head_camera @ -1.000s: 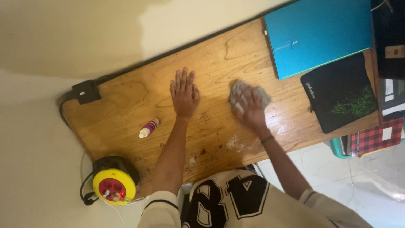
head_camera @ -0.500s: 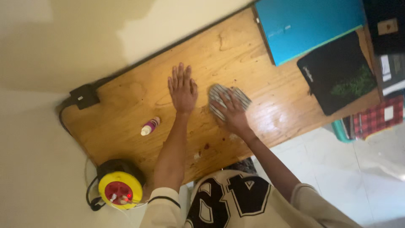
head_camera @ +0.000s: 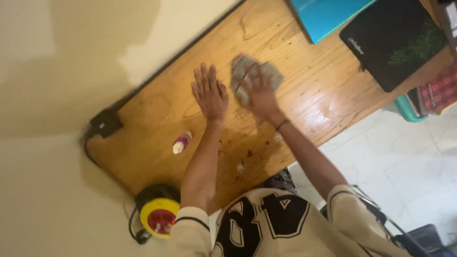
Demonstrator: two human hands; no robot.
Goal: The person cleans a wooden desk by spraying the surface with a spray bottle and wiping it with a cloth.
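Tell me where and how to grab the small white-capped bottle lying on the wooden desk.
Grip the small bottle across its pink-and-dark body, not the narrow white cap, and come from straight above. It lies on its side on the wooden desk, so fingers can pinch its long sides. It lies apart from the flat left hand, which is nearer than the right hand.

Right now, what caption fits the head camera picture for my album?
Right hand presses a cloth on the wooden desk; left hand lies flat.
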